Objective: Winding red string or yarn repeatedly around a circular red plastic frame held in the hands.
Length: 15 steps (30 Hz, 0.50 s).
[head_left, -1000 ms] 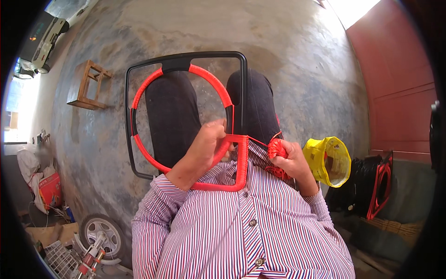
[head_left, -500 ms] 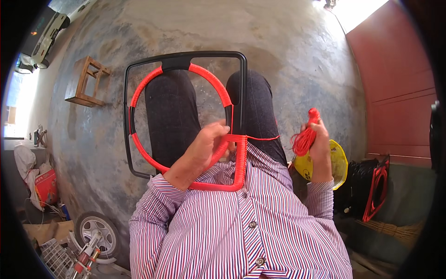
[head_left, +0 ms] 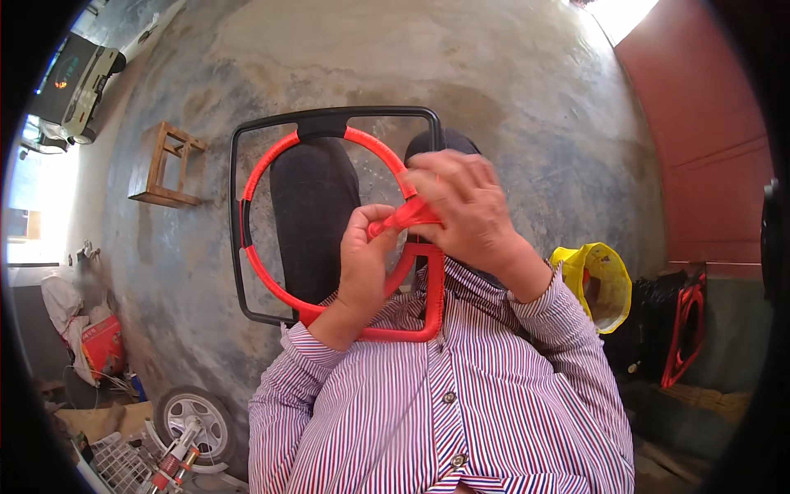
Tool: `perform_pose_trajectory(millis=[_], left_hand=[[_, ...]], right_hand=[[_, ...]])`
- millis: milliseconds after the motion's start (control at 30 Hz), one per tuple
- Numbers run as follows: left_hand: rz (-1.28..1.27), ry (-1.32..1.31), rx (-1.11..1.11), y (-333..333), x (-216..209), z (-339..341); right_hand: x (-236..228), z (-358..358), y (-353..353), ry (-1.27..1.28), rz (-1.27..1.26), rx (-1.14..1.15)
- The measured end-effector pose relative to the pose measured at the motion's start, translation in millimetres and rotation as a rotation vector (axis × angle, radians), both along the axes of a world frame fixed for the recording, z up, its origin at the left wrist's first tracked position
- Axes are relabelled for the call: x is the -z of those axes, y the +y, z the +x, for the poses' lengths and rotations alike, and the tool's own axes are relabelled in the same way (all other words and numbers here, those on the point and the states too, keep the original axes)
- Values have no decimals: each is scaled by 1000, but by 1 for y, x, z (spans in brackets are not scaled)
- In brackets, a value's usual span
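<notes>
A black square frame with a ring inside it rests across my thighs. Red cord wraps most of the ring and the frame's near right corner. Above the frame's right side, both hands meet at a bundle of red cord. My left hand pinches the bundle's narrow knob-like end between thumb and fingers. My right hand, slightly blurred, closes over the other end from the right; its fingers hide part of the cord and the frame's right bar.
A yellow bucket-like container stands to my right, beside black coils and a red-and-black frame. A wooden stool is at the left. A spoked wheel lies at the near left. Red panels line the right side.
My right hand has brought the cord bundle from the far right in to the frame. My left hand has let go of the frame's wrapped bar and taken the bundle's end.
</notes>
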<state>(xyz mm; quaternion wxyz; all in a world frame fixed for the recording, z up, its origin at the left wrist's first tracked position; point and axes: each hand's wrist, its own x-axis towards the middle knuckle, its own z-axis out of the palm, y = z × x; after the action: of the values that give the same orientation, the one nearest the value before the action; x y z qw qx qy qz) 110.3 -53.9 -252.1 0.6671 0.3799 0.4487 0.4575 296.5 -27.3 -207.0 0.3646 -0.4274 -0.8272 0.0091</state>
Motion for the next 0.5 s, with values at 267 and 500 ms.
perform_pose_trajectory(millis=[267, 500], left_hand=[[-268, -354, 55, 11, 1, 8], [-388, -393, 128, 13, -8, 3]], right_hand=[[39, 30, -34, 99, -350, 30], [52, 18, -35, 404, -409, 56]])
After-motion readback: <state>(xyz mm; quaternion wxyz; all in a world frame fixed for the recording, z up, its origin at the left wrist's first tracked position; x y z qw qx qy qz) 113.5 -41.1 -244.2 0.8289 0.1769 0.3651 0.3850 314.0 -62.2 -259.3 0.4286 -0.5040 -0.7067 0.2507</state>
